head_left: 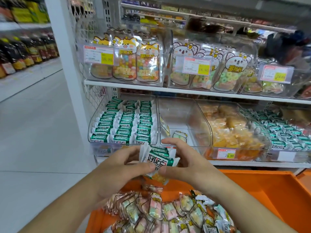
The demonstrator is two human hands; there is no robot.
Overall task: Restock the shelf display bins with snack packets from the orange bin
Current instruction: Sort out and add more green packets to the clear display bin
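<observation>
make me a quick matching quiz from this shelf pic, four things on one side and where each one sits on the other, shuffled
Things:
1. green packets
2. marshmallow bags
3. fox candy pouches
4. orange snacks

Places:
A. upper shelf, left clear bin
B. lower shelf, bin right of the nearly empty one
C. held in both hands
D. in the orange bin

Pairs: 1-C, 2-D, 3-A, 4-B

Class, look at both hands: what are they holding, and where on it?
Both hands hold a small stack of green-and-white snack packets, fingers gripping its left and right ends.
</observation>
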